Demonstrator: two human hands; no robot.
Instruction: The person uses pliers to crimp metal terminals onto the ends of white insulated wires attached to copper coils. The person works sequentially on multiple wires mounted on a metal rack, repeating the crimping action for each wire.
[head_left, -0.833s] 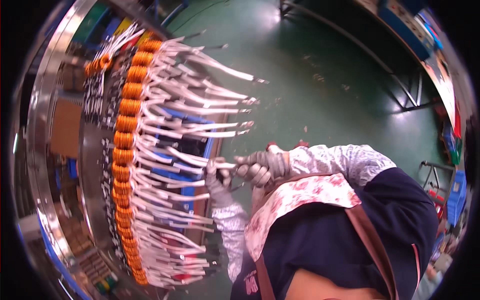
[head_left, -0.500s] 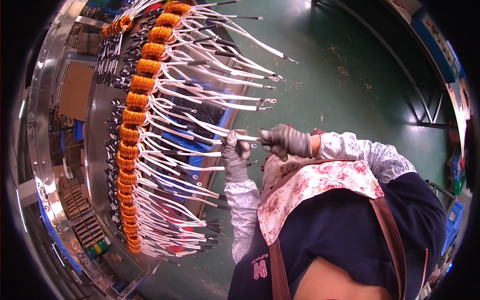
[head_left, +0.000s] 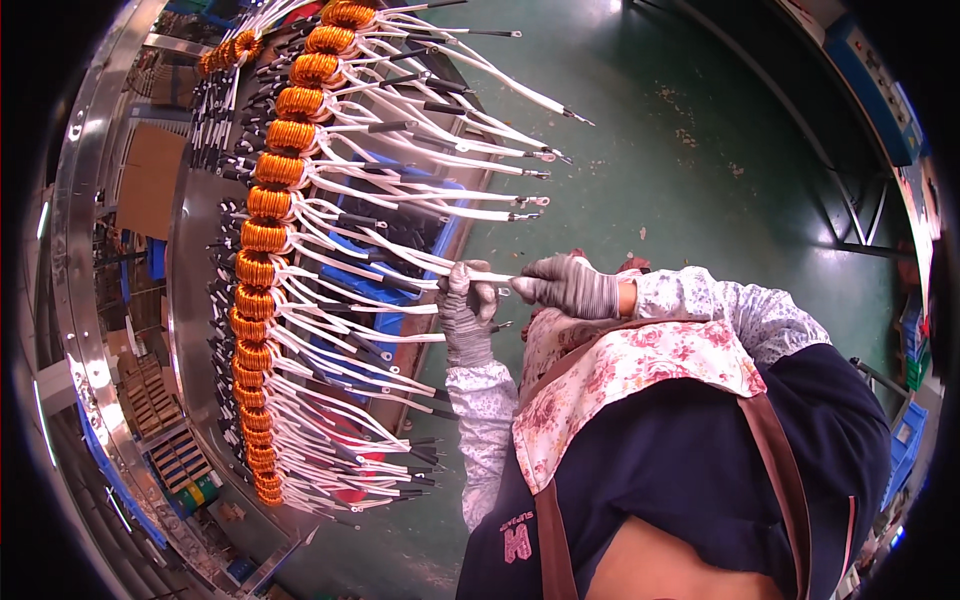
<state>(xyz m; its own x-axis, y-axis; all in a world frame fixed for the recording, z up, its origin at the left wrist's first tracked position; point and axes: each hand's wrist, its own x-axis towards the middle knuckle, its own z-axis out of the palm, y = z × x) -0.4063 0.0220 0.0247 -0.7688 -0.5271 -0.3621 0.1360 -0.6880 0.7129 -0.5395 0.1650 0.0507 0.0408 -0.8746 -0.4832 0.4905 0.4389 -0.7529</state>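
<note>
Both of my hands wear grey gloves. My left hand [head_left: 468,310] is closed around white-sleeved wire leads [head_left: 425,261] that run out from one of the copper-wound ring coils [head_left: 268,203]. At the tip end of a lead, my right hand [head_left: 570,286] is closed, its fingers wrapped over the end and hiding it. A short stretch of white sleeve shows between the two hands. Just below that stretch, a small metal lug pokes out beside my left fingers. The coils stand in a long curved row to my left, with many white leads fanning toward me.
The row rests on a metal bench [head_left: 200,290]. Blue bins [head_left: 455,215] and a red thing [head_left: 350,493] show beneath the leads. A smaller coil group [head_left: 231,52] lies at the far left. Green floor [head_left: 640,130] stretches ahead and right. A cardboard sheet [head_left: 152,180] stands beyond the bench.
My right hand has shifted slightly left along the lead, closer to my left hand, and turned a little. My left hand holds nearly the same place.
</note>
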